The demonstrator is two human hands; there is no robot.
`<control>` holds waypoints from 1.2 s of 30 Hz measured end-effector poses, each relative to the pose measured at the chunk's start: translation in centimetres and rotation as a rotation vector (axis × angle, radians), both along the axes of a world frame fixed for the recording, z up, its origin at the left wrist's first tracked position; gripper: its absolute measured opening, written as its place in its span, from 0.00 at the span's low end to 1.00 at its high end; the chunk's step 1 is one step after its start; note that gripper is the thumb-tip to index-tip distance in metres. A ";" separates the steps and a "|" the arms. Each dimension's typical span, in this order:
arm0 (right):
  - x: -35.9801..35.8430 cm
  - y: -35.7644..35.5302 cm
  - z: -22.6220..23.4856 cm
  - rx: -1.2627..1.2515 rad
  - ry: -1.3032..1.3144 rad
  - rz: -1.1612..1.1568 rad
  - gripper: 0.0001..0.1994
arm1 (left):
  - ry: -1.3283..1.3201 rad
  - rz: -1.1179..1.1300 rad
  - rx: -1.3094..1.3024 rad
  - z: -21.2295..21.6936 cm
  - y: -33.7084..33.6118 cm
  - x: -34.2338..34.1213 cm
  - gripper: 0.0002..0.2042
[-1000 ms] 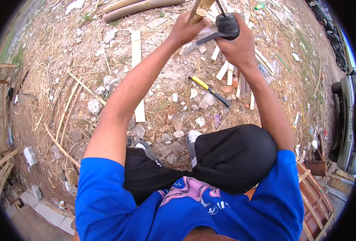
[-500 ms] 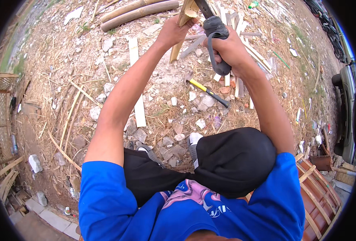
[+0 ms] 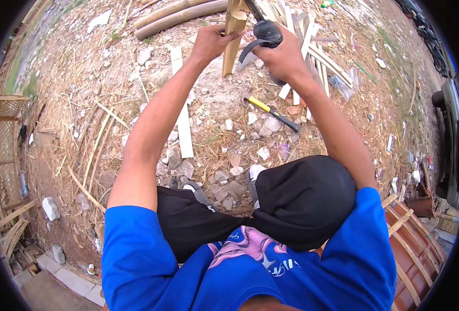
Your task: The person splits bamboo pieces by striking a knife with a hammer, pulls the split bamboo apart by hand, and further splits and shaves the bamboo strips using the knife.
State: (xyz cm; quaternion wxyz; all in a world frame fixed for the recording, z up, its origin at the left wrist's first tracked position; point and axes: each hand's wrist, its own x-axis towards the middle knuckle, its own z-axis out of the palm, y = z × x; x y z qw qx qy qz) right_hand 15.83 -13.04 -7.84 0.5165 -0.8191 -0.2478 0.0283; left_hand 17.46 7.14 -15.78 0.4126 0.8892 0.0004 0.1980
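Note:
Beyond my knees, my left hand [image 3: 210, 45] is closed on an upright piece of split bamboo [image 3: 235, 44], its thumb across the near face and its other fingers partly hidden. The bamboo's lower end reaches the ground. My right hand [image 3: 285, 56] is wrapped round the black handle of a machete [image 3: 267, 34] with a curved hand guard. Its dark blade runs up beside the bamboo and out of the top of the view; I cannot tell whether they touch. A yellow-and-black hammer [image 3: 272, 113] lies on the ground below my right hand.
Whole bamboo poles [image 3: 185, 18] lie at the far left. Pale split strips [image 3: 320, 59] pile up behind my right hand, and one flat strip [image 3: 184, 111] lies left of centre. Stones [image 3: 234, 191] and straw cover the ground. A slatted brown panel [image 3: 411, 249] is at right.
The bamboo stands more upright, and my left thumb now lies across it. My right hand and the machete handle have shifted slightly left and tilted. My view has shifted a little.

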 end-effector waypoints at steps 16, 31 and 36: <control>-1.5 -1.3 1.5 0.153 0.444 0.096 0.09 | 0.039 0.000 -0.015 0.1 -0.9 -0.3 0.20; -0.5 -0.8 0.5 -0.037 0.378 0.126 0.14 | 0.033 0.005 -0.073 -0.6 0.1 -1.1 0.21; -0.3 -0.7 0.5 -0.070 0.343 0.053 0.13 | -0.039 -0.002 -0.049 -0.2 -0.1 -0.7 0.20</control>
